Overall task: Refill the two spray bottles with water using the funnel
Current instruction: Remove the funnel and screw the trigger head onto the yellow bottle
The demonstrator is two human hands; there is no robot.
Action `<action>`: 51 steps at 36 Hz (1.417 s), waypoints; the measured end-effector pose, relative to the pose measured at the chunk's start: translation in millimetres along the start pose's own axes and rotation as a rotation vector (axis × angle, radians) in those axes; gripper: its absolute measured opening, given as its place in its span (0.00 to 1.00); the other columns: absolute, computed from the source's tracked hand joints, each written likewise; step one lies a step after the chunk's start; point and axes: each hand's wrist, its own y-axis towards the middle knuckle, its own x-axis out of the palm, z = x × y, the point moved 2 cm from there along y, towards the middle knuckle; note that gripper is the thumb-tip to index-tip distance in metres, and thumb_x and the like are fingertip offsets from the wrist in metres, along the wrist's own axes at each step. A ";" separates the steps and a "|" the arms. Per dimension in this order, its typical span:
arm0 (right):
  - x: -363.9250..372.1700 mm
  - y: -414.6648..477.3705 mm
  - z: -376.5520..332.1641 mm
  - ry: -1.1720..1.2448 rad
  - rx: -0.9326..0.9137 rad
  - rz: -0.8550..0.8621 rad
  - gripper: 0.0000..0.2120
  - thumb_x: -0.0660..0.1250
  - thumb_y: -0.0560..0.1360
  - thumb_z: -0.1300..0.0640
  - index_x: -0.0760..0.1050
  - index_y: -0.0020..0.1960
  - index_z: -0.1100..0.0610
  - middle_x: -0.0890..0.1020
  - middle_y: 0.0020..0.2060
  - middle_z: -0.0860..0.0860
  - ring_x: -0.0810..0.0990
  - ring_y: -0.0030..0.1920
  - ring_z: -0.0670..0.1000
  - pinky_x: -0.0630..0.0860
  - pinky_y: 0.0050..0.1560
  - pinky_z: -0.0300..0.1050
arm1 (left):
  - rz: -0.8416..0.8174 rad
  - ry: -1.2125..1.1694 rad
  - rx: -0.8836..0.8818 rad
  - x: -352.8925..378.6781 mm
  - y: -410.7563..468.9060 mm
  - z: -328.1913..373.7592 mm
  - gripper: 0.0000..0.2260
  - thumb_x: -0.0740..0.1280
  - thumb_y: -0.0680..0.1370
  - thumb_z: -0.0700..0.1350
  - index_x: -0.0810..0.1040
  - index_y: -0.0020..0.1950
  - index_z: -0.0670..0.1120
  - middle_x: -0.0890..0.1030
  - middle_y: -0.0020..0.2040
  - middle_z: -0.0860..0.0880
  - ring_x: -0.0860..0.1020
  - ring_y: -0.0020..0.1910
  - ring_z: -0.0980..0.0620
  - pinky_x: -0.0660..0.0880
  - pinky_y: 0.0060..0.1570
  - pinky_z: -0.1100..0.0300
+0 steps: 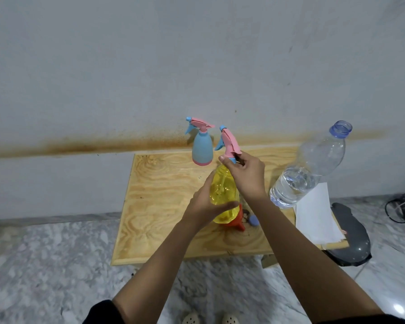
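Observation:
My left hand (205,203) grips the body of a yellow see-through spray bottle (222,190) above the wooden table (159,206). My right hand (244,176) pinches that bottle's pink and blue spray head (229,143) at its collar, over the neck. A blue spray bottle (202,147) with a pink base and pink trigger head stands at the table's back edge. An orange funnel (240,222) lies on the table, partly hidden behind the yellow bottle. A large clear water bottle (313,169), uncapped and partly full, stands at the right.
A small blue cap (253,220) lies by the funnel. White paper (316,216) rests on the table's right edge, over a dark grey object (351,239) on the marble floor. A stained wall stands close behind the table.

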 end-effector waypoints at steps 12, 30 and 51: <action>33.1 -31.5 20.7 0.035 0.002 -0.281 0.18 0.60 0.79 0.51 0.68 0.68 0.50 0.76 0.48 0.34 0.75 0.49 0.32 0.69 0.44 0.23 | 0.051 -0.069 -0.050 6.0 -32.3 -38.0 0.34 0.74 0.62 0.67 0.66 0.64 0.65 0.82 0.53 0.57 0.80 0.52 0.56 0.78 0.53 0.49; 97.8 -78.8 79.7 -0.104 0.055 -0.606 0.06 0.56 0.80 0.48 0.67 0.49 0.49 0.72 0.35 0.42 0.70 0.35 0.40 0.66 0.35 0.29 | 0.061 -0.171 -0.325 18.6 -99.9 -117.1 0.48 0.71 0.65 0.65 0.47 0.77 0.58 0.64 0.67 0.59 0.65 0.63 0.62 0.67 0.55 0.67; 110.3 -87.4 90.4 -0.196 0.026 -0.672 0.14 0.55 0.80 0.49 0.65 0.36 0.46 0.71 0.30 0.49 0.68 0.31 0.45 0.64 0.30 0.33 | 0.095 -0.287 -0.350 28.0 -113.8 -130.3 0.49 0.69 0.62 0.72 0.49 0.76 0.60 0.63 0.66 0.66 0.64 0.64 0.66 0.66 0.55 0.70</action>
